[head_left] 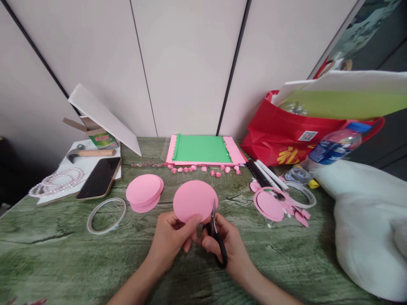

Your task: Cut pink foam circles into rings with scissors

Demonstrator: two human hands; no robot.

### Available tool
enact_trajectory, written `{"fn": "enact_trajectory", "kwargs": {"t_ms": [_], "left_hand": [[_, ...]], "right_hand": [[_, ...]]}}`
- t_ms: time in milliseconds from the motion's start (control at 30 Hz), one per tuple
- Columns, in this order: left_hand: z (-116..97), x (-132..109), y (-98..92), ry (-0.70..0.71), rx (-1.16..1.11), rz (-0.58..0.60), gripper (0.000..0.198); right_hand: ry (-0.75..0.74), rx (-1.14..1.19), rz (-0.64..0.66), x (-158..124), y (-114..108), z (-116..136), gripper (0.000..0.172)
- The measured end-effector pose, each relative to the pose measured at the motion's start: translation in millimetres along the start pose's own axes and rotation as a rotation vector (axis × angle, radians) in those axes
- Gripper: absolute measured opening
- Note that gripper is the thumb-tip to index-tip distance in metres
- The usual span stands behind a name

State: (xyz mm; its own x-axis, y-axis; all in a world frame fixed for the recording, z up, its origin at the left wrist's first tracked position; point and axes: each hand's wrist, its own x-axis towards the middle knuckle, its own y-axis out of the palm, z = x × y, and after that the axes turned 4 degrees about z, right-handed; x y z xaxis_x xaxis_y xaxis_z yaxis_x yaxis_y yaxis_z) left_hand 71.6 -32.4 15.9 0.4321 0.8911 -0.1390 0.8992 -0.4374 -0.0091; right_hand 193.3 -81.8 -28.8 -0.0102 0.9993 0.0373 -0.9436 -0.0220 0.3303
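Observation:
My left hand (173, 237) pinches the lower edge of a pink paper circle (193, 198), thumb on top and fingers beneath. In my right hand (227, 241) is a pair of black-handled scissors (220, 248), its fingers in the handles. The blades point up and away, at the right edge of the circle. Left of the held circle lies a stack of pink paper circles (143, 190). Pink paper offcuts (270, 205) with a cut ring lie to the right. Small pink paper rosebuds (203, 168) sit in a row beyond the circle.
Green and pink paper sheets (202, 148) lie at the back. At left are a tape roll (92, 220), phone (100, 178), hammer (95, 153) and pearl strand (74, 180). At right stand a red bag (267, 131), bottle (337, 144), pens (270, 173) and a white plush object (365, 237).

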Motion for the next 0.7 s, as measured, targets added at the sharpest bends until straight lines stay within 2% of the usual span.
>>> {"fn": "enact_trajectory", "kwargs": {"t_ms": [200,600,700], "left_hand": [[0.7,0.1,-0.3,0.001,-0.012,-0.002,0.029],[-0.2,0.5,0.1,-0.004,-0.032,-0.015,0.031],[-1.4,-0.2,1.7,-0.012,-0.053,0.025,0.033]], "right_hand": [[0.005,0.003,-0.010,1.3,0.7,0.0,0.047],[0.015,0.003,-0.004,0.5,0.8,-0.8,0.045],[-0.004,0.000,-0.004,0.6,1.6,-0.9,0.045]]}}
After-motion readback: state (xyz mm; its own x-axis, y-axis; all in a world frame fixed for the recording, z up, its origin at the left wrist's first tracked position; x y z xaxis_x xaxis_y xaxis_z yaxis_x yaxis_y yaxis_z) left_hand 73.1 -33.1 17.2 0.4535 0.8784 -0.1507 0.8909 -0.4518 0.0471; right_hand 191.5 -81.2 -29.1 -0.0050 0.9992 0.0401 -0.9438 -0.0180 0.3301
